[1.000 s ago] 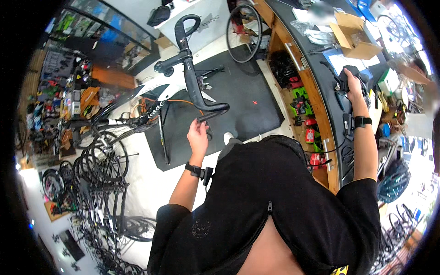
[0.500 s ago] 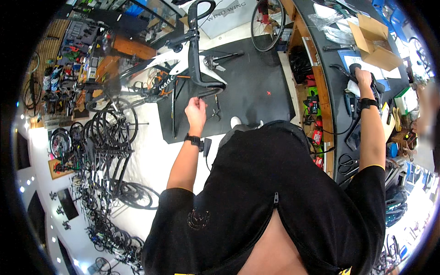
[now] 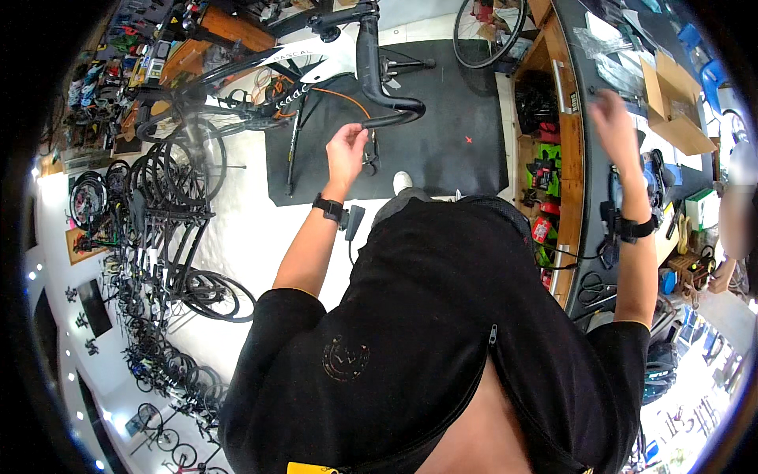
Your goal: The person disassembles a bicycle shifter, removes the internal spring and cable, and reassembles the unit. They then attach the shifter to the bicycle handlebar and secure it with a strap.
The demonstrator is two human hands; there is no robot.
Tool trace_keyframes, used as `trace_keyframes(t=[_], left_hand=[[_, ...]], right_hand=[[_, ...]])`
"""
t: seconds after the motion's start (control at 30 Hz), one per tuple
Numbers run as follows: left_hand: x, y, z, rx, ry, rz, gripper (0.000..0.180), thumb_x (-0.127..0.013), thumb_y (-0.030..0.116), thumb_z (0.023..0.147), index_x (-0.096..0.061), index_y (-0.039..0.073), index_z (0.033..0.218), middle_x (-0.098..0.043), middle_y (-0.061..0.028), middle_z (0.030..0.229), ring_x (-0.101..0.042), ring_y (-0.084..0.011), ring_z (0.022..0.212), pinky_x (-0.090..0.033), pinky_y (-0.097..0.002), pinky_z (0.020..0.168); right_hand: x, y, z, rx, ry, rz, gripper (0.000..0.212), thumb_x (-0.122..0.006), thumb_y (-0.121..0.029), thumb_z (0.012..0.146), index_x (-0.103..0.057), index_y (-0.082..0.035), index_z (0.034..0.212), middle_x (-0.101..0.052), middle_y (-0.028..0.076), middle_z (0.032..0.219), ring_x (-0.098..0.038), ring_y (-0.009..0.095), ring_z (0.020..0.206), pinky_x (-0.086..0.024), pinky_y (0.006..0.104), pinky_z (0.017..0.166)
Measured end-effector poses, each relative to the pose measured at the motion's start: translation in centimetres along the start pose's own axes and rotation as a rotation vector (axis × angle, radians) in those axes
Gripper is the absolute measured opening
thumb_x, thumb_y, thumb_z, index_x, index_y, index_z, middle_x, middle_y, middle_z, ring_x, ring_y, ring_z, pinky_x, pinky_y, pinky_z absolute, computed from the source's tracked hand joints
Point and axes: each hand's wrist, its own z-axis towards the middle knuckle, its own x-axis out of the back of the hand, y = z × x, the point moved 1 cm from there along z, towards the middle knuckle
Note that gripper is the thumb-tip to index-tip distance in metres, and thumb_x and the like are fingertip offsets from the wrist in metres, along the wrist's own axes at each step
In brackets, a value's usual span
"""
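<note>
In front of me to the left is a white and black road bicycle (image 3: pixel 335 59) with a black drop handlebar (image 3: pixel 369 67). My left hand (image 3: pixel 346 154) is at the open end of the handlebar's near drop, with thumb and fingers pinched together against it. Over the workbench (image 3: pixel 580 189) on the right, my right hand (image 3: pixel 614 126) is raised and smeared by motion, so its fingers do not show clearly. Beside my right forearm, a dark part (image 3: pixel 655 174), partly hidden, lies on the bench.
An open cardboard box (image 3: pixel 675 103) and clear plastic bags (image 3: pixel 608 59) lie on the bench's far part. Scissors (image 3: pixel 594 286) lie nearer me. A black mat (image 3: pixel 442 110) covers the floor under the bicycle. Several bicycles (image 3: pixel 178 213) stand in a row at left.
My right hand has come away from the black brake lever on the bench and is lifted. My left hand stays at the bar end. The whole view has shifted somewhat.
</note>
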Motion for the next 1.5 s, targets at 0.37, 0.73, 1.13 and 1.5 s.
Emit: trace_keyframes(t=[0.37,0.73,1.13,1.5], left_hand=[[0.3,-1.3,1.7,0.487,-0.412,-0.743,0.018,-0.059,0.010,0.098,-0.061,-0.002,0.110,-0.069,-0.0141,0.104,-0.070,-0.0238,0.096,-0.057,-0.0348,0.087],[-0.7,-3.6,1.6,0.580,-0.542,-1.249,0.011,-0.056,0.010,0.099,-0.063,0.001,0.102,-0.069,-0.0115,0.100,-0.070,-0.0236,0.095,-0.056,-0.0427,0.094],[-1.2,-5.0,2.3,0.546,-0.710,-1.430,0.007,-0.054,0.010,0.100,-0.060,0.007,0.097,-0.066,-0.0055,0.095,-0.065,-0.0179,0.091,-0.054,-0.0392,0.092],[-0.8,-4.9,2.8,0.462,-0.685,-1.193,0.005,-0.054,0.010,0.100,-0.058,0.008,0.101,-0.065,-0.0052,0.100,-0.065,-0.0170,0.093,-0.054,-0.0407,0.094]], right_hand=[[-16.2,-19.8,-1.3,0.349,-0.613,0.242,0.057,-0.069,-0.026,0.089,-0.045,0.005,0.130,-0.062,0.029,0.109,-0.068,0.034,0.091,-0.052,0.0422,0.081],[-17.4,-20.3,-0.6,0.330,-0.541,0.154,0.029,-0.064,-0.019,0.091,-0.055,0.004,0.106,-0.065,0.027,0.095,-0.062,0.046,0.094,-0.050,0.0493,0.081],[-17.4,-20.4,-0.8,0.320,-0.521,0.121,0.033,-0.065,-0.020,0.091,-0.054,0.004,0.110,-0.065,0.029,0.097,-0.062,0.046,0.096,-0.050,0.0493,0.083],[-16.8,-20.6,-0.7,0.351,-0.552,0.043,0.040,-0.065,-0.025,0.092,-0.053,0.004,0.118,-0.064,0.030,0.100,-0.061,0.046,0.100,-0.049,0.0499,0.087]])
